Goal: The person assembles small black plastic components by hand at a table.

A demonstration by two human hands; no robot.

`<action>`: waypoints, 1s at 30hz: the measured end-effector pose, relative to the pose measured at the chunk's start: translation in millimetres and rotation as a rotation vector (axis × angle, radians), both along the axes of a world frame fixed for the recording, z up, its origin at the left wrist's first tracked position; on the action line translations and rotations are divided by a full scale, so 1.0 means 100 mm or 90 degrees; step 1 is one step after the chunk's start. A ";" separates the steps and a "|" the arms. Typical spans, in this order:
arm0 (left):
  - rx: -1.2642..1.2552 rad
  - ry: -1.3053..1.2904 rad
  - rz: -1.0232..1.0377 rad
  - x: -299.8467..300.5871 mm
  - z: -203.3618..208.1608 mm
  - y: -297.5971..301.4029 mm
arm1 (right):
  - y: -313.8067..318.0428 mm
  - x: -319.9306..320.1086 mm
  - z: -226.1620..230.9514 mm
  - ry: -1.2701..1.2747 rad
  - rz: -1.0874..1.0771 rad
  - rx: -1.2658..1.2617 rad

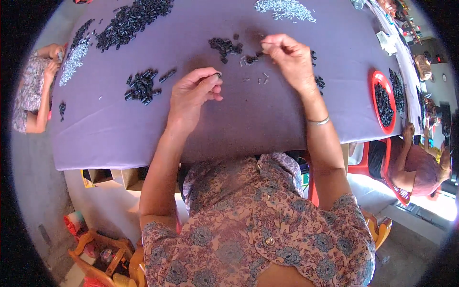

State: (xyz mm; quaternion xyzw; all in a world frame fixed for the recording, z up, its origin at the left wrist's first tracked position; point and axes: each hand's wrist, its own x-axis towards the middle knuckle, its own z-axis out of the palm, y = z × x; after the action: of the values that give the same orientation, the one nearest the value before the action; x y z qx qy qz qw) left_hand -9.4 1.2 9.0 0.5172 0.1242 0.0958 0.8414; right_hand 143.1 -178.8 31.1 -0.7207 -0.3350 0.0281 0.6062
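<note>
Left hand (pixel 193 91), eleven o'clock, pinches a small black piece (pixel 218 75)! Right hand (pixel 289 55), one o'clock, fingertips together, contents unclear; any print's unreadable.

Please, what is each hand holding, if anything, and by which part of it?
The left hand pinches a small black piece between thumb and forefinger; which part of it cannot be told. Whether the right hand holds anything is unclear.

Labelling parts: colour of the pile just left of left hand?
The pile is black, clearest in head view.
</note>
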 end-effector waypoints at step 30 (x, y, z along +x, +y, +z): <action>0.054 0.050 -0.041 0.00 -0.04 0.03 | 0.01 0.02 -0.09 -0.347 0.025 -0.327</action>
State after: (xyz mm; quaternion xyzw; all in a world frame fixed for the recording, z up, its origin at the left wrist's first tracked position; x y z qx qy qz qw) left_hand -9.6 4.3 5.4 0.5593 0.1361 0.0537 0.8160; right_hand 144.8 -177.4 21.9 -0.8238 -0.4799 -0.0696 0.2937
